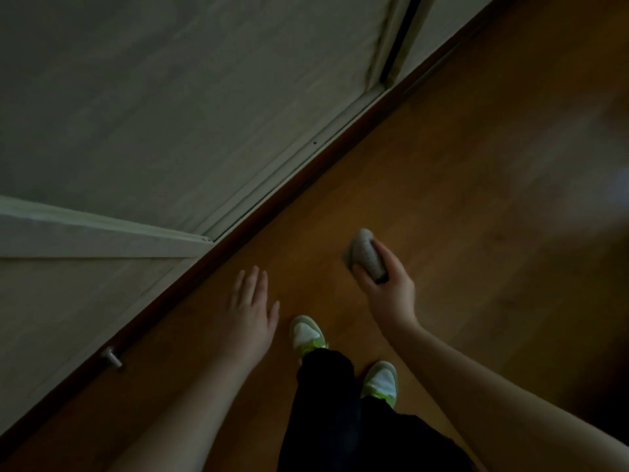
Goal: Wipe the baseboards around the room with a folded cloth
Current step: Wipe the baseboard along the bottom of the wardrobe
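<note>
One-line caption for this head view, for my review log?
Standing on a wood floor, right hand holds a folded cloth, left hand open, beside the dark baseboard.

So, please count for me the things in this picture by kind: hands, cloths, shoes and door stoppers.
Hands: 2, the left hand open, the right hand holding the cloth
Cloths: 1, grey cloth
Shoes: 2, left shoe and right shoe
Door stoppers: 1, metal stopper
Total: 6

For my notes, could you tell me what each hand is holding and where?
The right hand grips the folded cloth around its lower end, thumb on one side. The left hand holds nothing.
</note>
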`<state>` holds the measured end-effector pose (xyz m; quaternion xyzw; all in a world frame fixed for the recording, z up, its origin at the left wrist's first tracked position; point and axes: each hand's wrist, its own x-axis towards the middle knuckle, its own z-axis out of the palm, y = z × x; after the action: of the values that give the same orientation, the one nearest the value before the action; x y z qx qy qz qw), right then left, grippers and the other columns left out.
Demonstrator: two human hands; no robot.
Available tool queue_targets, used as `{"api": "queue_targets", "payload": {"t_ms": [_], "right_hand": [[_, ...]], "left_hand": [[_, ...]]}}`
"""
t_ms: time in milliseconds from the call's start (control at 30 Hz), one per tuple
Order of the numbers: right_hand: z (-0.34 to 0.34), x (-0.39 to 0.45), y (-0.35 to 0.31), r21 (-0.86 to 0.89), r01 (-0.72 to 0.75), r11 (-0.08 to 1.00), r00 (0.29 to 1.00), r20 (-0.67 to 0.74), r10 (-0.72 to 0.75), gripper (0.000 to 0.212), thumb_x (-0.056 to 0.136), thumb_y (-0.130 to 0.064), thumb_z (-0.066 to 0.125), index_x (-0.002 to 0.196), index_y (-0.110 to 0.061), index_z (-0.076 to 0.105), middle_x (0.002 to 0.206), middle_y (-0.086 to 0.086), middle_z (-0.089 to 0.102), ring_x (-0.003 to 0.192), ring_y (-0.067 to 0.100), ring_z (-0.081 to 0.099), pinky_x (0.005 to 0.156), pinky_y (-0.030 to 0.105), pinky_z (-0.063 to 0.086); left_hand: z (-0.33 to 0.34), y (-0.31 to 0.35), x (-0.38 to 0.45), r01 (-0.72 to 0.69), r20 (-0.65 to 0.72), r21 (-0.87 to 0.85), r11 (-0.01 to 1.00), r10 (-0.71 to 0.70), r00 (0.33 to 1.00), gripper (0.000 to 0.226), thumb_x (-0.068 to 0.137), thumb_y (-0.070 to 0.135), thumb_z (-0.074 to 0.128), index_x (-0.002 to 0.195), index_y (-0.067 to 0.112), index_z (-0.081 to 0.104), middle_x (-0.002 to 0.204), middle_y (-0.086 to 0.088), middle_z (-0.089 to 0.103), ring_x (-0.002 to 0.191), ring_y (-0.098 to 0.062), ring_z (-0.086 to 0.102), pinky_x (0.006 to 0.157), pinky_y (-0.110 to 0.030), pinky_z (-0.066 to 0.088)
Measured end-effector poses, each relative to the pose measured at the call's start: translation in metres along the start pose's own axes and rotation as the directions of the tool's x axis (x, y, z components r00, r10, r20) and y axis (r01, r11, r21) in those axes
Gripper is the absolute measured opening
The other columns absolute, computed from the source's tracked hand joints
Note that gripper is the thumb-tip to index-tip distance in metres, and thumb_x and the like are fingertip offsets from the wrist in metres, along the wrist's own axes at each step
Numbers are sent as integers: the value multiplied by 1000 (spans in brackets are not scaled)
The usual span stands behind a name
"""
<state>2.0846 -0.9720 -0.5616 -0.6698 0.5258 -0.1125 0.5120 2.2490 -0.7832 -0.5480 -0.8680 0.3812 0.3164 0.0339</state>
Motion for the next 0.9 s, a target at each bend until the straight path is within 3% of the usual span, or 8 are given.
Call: {"api": "queue_targets", "payload": {"t_ms": [100, 267, 467, 700, 800, 900], "right_hand": [[1, 12, -7, 18, -88, 996, 996, -26, 89, 59, 86, -31, 74, 139, -38, 49, 129, -20, 56, 115, -3, 54, 98, 26, 50], [-10, 54, -27, -20, -47, 999, 998, 27, 48, 58, 87, -32, 73, 140, -39, 48, 137, -18, 54, 120, -2, 52, 100, 25, 48], [-35, 131, -20, -109, 136, 985, 982, 143, -120, 59, 89, -29, 72, 142, -35, 46, 142, -14, 50, 126, 1, 48, 102, 23, 45], [-87, 208, 5, -137, 273, 952, 931, 288, -225, 59, 90, -27, 71, 144, -30, 46, 143, -13, 49, 128, 1, 46, 99, 8, 37], [-106, 234, 26, -153, 295, 943, 925, 293, -242, 59, 90, -28, 71, 143, -32, 46, 142, -15, 50, 126, -2, 47, 101, 15, 42], [-108, 263, 56, -191, 326, 926, 924, 273, -269, 59, 90, -30, 70, 143, -30, 46, 141, -13, 50, 121, -8, 44, 92, 0, 37]], "left_hand": [[-6, 4, 9, 49, -2, -63, 997, -49, 999, 65, 102, 49, 28, 157, 24, 2, 165, 1, 0, 152, -19, -5, 123, -40, 14], [-14, 13, 23, -40, 12, -34, 999, 41, 999, 63, 103, 47, 27, 157, 26, 2, 165, 5, -2, 151, -15, -7, 123, -36, 15], [3, 45, 63, 15, 28, 28, 1000, -16, 999, 66, 102, 51, 24, 157, 25, 1, 165, 5, -3, 151, -15, -6, 122, -39, 16], [20, 113, 114, 211, -1, -14, 977, -211, 977, 73, 97, 60, 26, 157, 27, 2, 166, 4, -1, 152, -20, 4, 117, -43, 24], [38, 136, 150, 246, 69, -18, 969, -244, 967, 83, 94, 69, 27, 157, 25, -5, 166, -1, -3, 151, -26, 8, 119, -48, 15], [64, 145, 192, 212, 86, 16, 977, -212, 973, 87, 93, 71, 28, 157, 21, -3, 166, -4, -2, 152, -25, 0, 121, -45, 6]]}}
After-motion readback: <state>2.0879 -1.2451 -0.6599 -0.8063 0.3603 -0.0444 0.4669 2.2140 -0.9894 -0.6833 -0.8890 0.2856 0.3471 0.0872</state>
